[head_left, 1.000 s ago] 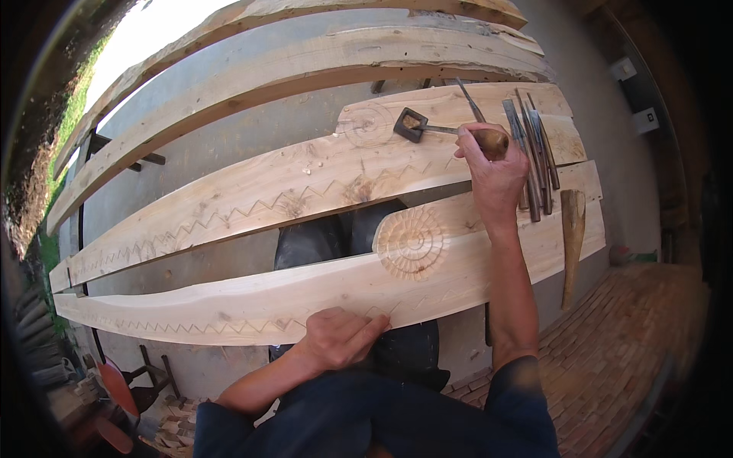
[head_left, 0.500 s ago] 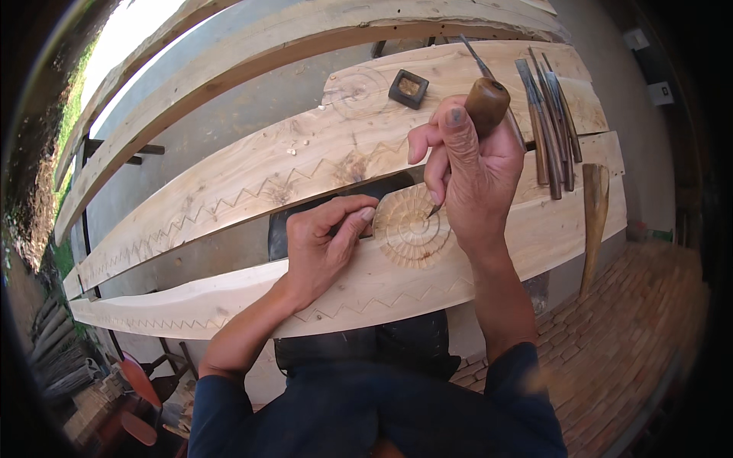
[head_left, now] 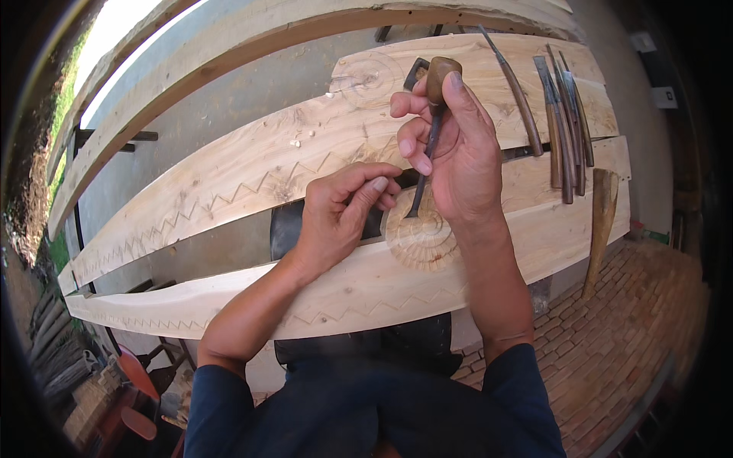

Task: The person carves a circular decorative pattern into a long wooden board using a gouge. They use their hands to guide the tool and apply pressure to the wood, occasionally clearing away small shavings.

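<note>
In my right hand (head_left: pixel 473 168) is a carving gouge (head_left: pixel 441 76) with a rounded wooden handle and a dark metal shaft. Handle end up, it slants down so that its tip meets the upper part of a round carved rosette (head_left: pixel 424 248) on the near pale board (head_left: pixel 359 294). Rings and scalloped segments mark the rosette. My left hand (head_left: pixel 340 210) is just left of it, over the gap between two boards, thumb against curled fingers. Anything inside those fingers is hidden.
Several chisels (head_left: pixel 563 130) lie at the right of the far board (head_left: pixel 298 164), with another gouge (head_left: pixel 519 99) apart from them. A wooden mallet-like club (head_left: pixel 601 221) rests at the right edge. A small dark square box (head_left: pixel 416 72) sits behind my right hand.
The gouge has turned more upright, its handle moving left and its tip shifting to the rosette's upper part. My left hand has moved slightly up and right. The view has shifted a little.
</note>
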`<state>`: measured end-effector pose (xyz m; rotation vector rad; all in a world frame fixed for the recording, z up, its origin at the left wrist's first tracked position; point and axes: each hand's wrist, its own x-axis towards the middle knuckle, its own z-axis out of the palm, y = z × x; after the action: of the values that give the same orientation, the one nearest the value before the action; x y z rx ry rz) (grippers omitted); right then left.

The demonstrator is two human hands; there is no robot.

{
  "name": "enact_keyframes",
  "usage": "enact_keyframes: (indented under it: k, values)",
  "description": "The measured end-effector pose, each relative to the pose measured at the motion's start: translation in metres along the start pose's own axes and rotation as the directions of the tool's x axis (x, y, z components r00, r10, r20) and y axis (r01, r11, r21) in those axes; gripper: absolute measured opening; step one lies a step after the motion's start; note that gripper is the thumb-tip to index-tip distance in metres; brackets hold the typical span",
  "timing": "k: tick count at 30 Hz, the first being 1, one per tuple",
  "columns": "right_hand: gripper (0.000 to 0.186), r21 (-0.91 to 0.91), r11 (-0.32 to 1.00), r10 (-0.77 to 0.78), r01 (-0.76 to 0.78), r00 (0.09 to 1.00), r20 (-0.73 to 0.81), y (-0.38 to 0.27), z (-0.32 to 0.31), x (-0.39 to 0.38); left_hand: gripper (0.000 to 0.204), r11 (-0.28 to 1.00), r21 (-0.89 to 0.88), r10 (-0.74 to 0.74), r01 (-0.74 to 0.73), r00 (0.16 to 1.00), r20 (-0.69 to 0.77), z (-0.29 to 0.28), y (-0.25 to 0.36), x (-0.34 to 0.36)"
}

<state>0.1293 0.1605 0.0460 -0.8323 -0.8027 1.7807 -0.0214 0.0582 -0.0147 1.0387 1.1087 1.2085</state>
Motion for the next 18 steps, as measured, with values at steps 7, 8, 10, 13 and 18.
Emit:
enact_keyframes:
  k: [7, 8, 10, 13, 18]
  values:
    - [0.049, -0.002, 1.0, -0.012, 0.012, 1.0, 0.012, -0.003, -0.029, 0.014, 0.027, 1.0, -0.009, -0.006, 0.007, 0.999, 0.038, -0.003, -0.001, 0.001]
    - [0.05, -0.027, 0.999, -0.033, 0.033, 0.999, -0.019, -0.006, -0.031, 0.014, 0.028, 1.0, -0.011, -0.005, 0.005, 0.999, 0.035, -0.004, -0.002, 0.001]
    - [0.051, 0.006, 0.998, -0.065, 0.066, 0.998, -0.01, -0.012, -0.039, 0.018, 0.029, 1.0, -0.016, 0.004, -0.003, 1.0, 0.029, -0.003, -0.005, 0.002]
    - [0.044, 0.048, 0.995, -0.088, 0.092, 0.994, -0.068, -0.017, -0.04, 0.017, 0.029, 0.999, -0.05, 0.002, -0.001, 1.0, 0.009, -0.002, -0.003, 0.002]
    - [0.033, 0.013, 0.996, -0.085, 0.09, 0.975, -0.205, -0.02, -0.03, 0.014, 0.032, 0.998, -0.057, -0.002, 0.003, 1.0, 0.013, -0.001, -0.002, 0.002]
